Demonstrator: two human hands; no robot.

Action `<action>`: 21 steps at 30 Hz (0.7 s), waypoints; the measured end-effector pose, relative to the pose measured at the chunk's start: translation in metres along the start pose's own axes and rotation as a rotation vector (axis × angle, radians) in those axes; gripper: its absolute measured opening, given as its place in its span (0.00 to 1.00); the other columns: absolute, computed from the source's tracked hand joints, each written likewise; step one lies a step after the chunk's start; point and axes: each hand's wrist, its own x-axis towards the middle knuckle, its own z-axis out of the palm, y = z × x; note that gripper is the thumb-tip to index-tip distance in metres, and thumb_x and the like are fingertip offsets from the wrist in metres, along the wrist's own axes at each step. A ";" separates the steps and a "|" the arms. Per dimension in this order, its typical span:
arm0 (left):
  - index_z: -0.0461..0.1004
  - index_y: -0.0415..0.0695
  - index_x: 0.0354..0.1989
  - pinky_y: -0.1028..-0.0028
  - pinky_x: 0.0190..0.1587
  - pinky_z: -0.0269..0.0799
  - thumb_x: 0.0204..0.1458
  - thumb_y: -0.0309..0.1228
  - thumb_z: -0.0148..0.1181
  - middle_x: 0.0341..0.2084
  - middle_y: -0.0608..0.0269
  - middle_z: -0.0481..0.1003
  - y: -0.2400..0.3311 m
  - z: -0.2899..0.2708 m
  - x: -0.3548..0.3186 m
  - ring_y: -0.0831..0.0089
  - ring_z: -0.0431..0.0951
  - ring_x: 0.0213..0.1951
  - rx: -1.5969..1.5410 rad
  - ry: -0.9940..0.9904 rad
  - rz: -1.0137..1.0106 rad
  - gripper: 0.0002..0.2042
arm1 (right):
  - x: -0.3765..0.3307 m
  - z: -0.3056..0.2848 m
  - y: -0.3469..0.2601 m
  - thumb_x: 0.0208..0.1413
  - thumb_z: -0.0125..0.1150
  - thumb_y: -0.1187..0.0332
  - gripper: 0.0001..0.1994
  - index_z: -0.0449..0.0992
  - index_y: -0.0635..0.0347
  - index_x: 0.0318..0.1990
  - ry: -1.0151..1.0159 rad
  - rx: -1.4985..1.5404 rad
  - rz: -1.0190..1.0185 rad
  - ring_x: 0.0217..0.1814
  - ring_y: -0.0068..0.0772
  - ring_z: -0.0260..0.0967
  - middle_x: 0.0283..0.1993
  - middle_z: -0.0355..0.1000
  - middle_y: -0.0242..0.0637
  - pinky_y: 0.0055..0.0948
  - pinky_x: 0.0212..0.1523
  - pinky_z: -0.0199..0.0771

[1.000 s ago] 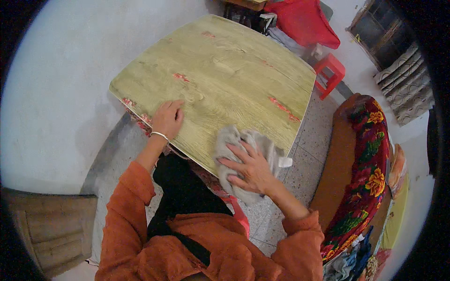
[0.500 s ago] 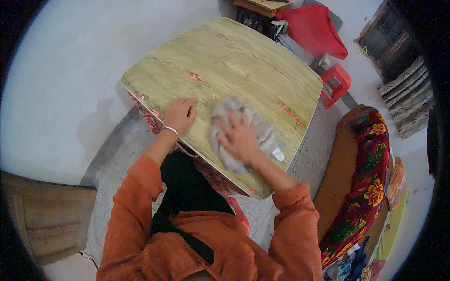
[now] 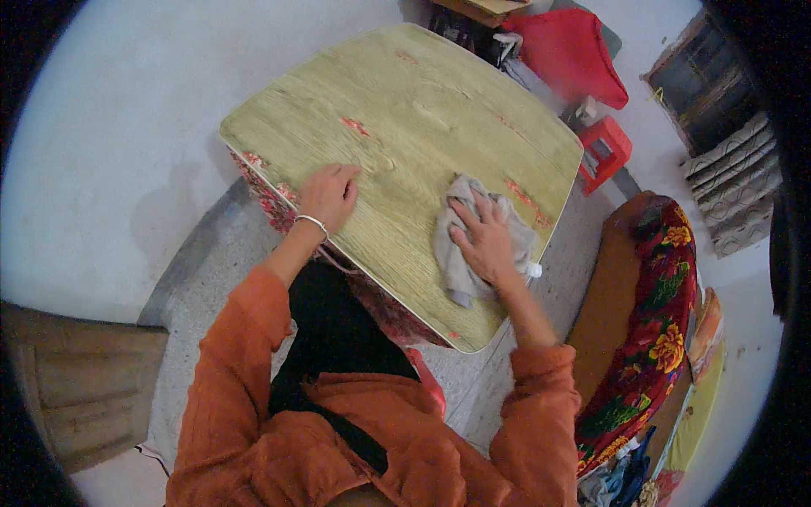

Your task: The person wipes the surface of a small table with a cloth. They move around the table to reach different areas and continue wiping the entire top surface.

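A crumpled light grey cloth (image 3: 452,253) lies on the right front part of a wooden-patterned green table (image 3: 397,93). My right hand (image 3: 486,237) presses down on it from above, palm down, its fingers spread over the fabric. One corner of the cloth, with a small white tag (image 3: 533,270), reaches the table's right edge. At the front edge, farther left, my left hand (image 3: 329,198) rests on the tabletop with its fingers loosely curled in. No object shows in it, and a bracelet (image 3: 312,225) circles that wrist.
Floral cloth (image 3: 270,203) hangs below the table's front edge. To the right stand a red plastic stool (image 3: 604,152) and a brown piece of furniture with a flowered cover (image 3: 646,338). Red fabric (image 3: 566,51) lies behind the table. A wooden door (image 3: 80,389) is at lower left.
My right hand has slid the grey cloth to the right across the table, closer to the right edge. My left hand stays at about the same spot on the front edge.
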 end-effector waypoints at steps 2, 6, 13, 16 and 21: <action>0.74 0.45 0.41 0.60 0.40 0.70 0.48 0.28 0.53 0.32 0.53 0.73 -0.006 -0.001 0.004 0.54 0.73 0.37 -0.056 -0.022 0.006 0.11 | 0.016 0.007 -0.029 0.54 0.52 0.50 0.24 0.67 0.38 0.59 -0.003 -0.027 -0.040 0.67 0.55 0.49 0.68 0.52 0.40 0.62 0.63 0.45; 0.74 0.47 0.40 0.60 0.39 0.70 0.48 0.29 0.54 0.31 0.54 0.72 -0.065 0.000 0.015 0.55 0.73 0.36 -0.111 -0.016 0.049 0.11 | -0.014 -0.012 -0.075 0.54 0.52 0.50 0.24 0.66 0.37 0.60 -0.136 0.009 -0.335 0.68 0.54 0.48 0.69 0.51 0.38 0.62 0.63 0.46; 0.74 0.48 0.39 0.61 0.38 0.69 0.48 0.29 0.55 0.28 0.56 0.70 -0.070 -0.015 0.015 0.55 0.72 0.35 0.062 0.094 -0.057 0.09 | 0.036 0.002 -0.006 0.55 0.51 0.51 0.23 0.66 0.37 0.59 -0.092 0.049 -0.128 0.68 0.57 0.47 0.68 0.52 0.37 0.54 0.65 0.49; 0.74 0.47 0.39 0.62 0.39 0.69 0.49 0.29 0.54 0.28 0.56 0.70 -0.067 -0.014 0.017 0.56 0.72 0.36 0.030 0.083 -0.060 0.09 | 0.095 0.036 0.005 0.56 0.49 0.50 0.23 0.65 0.38 0.60 0.052 0.018 0.032 0.68 0.57 0.47 0.68 0.53 0.38 0.61 0.64 0.45; 0.74 0.47 0.39 0.63 0.40 0.69 0.51 0.29 0.53 0.30 0.56 0.70 -0.073 -0.011 0.020 0.57 0.72 0.37 -0.050 0.096 -0.006 0.08 | 0.136 0.053 -0.079 0.58 0.46 0.49 0.23 0.66 0.39 0.60 0.013 -0.048 -0.068 0.69 0.60 0.45 0.69 0.49 0.41 0.68 0.63 0.42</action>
